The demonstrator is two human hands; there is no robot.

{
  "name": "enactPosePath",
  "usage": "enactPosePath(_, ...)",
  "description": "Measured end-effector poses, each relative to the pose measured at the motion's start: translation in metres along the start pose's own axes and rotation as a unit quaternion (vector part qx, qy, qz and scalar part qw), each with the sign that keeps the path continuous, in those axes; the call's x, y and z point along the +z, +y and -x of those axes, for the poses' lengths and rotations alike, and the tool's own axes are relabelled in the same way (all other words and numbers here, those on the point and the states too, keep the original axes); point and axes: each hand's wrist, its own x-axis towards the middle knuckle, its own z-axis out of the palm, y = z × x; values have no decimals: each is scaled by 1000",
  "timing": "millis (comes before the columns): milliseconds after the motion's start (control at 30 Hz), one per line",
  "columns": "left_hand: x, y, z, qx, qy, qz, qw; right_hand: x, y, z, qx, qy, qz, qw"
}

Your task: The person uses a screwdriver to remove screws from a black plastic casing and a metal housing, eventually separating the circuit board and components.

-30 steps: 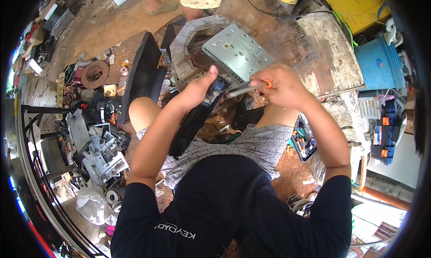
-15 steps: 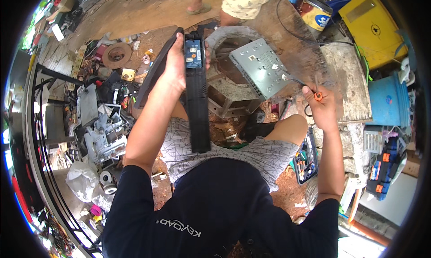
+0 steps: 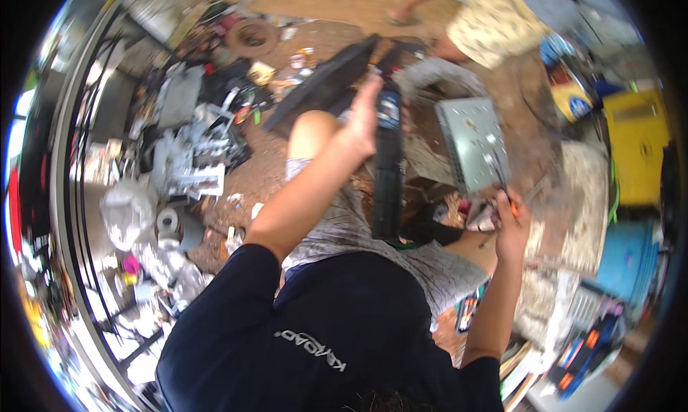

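My left hand (image 3: 364,118) grips a long black plastic strip (image 3: 388,186) near its far end, where a small blue circuit board (image 3: 389,109) shows. The strip hangs lengthwise above my lap. My right hand (image 3: 512,229) is closed round a slim dark tool with an orange handle (image 3: 514,207). Its tip reaches the face of a flat grey metal box (image 3: 469,143) with several holes. Blur hides whether the tip touches the box. Behind my left hand lies a large dark panel (image 3: 322,82).
A grey ring-shaped frame (image 3: 448,75) sits beyond the box. Scrap metal parts (image 3: 193,150) crowd the left side, beside a black metal rack (image 3: 79,254). At right stand a yellow case (image 3: 638,147) and a blue bucket (image 3: 623,261). Another person's legs (image 3: 494,25) are at the far side.
The whole view has swung, so both hands and the scene sit further right and are blurred. My left hand now appears separate from the dark panel. Both hands keep their hold.
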Motion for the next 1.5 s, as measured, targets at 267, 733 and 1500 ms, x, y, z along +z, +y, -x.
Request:
enactPosePath(267,-49,-55,-17,-67,100,-69,990,-11,31,-19,48,15,28,998)
enactPosePath(733,-68,-81,-52,-25,156,-209,965,20,27,-64,59,-99,196,974)
enactPosePath(1500,-22,-73,5,-77,-14,-100,992,-3,-55,5,-61,-206,357,909)
